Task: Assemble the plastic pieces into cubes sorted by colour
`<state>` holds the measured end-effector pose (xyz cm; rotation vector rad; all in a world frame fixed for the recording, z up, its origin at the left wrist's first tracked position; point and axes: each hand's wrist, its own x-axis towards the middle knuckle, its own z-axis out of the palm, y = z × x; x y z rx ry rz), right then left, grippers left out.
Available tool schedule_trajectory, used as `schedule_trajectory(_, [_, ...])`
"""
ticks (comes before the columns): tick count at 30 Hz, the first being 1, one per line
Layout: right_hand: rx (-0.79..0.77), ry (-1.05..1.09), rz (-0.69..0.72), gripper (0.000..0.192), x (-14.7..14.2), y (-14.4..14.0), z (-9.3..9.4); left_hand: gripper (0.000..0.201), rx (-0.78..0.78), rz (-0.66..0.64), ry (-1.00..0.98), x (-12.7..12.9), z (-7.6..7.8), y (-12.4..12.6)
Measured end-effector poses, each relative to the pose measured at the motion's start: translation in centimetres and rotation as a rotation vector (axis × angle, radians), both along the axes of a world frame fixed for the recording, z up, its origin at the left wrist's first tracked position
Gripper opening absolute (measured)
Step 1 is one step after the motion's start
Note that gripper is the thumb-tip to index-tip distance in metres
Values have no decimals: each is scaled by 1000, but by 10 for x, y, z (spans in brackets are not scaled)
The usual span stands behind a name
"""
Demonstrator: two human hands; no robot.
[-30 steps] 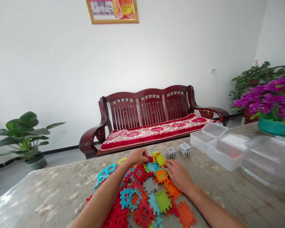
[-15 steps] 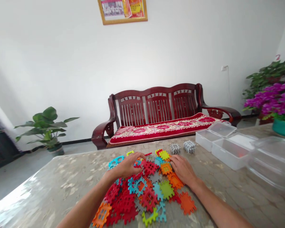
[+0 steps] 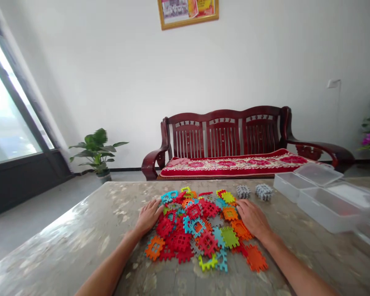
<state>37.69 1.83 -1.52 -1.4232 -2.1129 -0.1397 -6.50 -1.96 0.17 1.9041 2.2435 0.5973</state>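
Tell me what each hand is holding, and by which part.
Nothing is held. The left hand and the right hand lie flat on opposite edges of the pile of colourful tiles.

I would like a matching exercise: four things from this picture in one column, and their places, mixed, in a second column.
1. left hand
2. two grey toothed plastic blocks
3. clear plastic boxes
4. dark red wooden bench

A. table's right side
B. behind the table
C. left edge of the coloured tile pile
D. just beyond the right hand

Pairs: 1-C, 2-D, 3-A, 4-B

White wall, red wooden bench, potted plant, bright window at left
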Motion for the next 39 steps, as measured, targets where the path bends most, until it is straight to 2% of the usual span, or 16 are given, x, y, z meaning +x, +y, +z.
schedule_trajectory(3, [-16,-34,0,36,1,0,1,43,80,-49,-262,19,4,3])
schedule_trajectory(5, [-30,-57,2,37,1,-1,2,45,107,-66,-369,31,9,7])
schedule_trajectory(10, [-49,-75,-7,36,2,0,3,52,150,-47,-548,48,20,16])
schedule_trajectory(15, [-43,-47,-1,35,2,1,1,56,119,-52,-713,72,34,18])
schedule_trajectory(17, [-37,-41,-2,35,2,1,1,53,112,-140,-807,84,42,15])
schedule_trajectory(19, [-32,-48,-3,34,2,1,1,52,95,-285,-941,93,49,13])
schedule_trajectory(21, [-29,-64,0,34,3,0,0,55,90,-371,-1019,94,54,12])
schedule_trajectory(23, [-23,-73,1,34,3,0,0,57,117,-298,-890,84,56,12])
schedule_trajectory(26, [-11,-71,-3,34,3,1,-1,53,128,-97,-544,54,54,9])
schedule_trajectory(30, [-5,-86,-4,35,3,3,-2,59,11,-2,-397,12,46,-9])
schedule_trajectory(34, [4,-98,-7,35,3,3,-4,74,-173,-95,-114,-3,39,-27])
schedule_trajectory(36, [4,-101,-11,34,4,4,-5,67,-193,-149,32,-2,37,-28])
schedule_trajectory(39, [9,-95,-9,34,4,4,-5,49,-153,-143,52,3,35,-22])
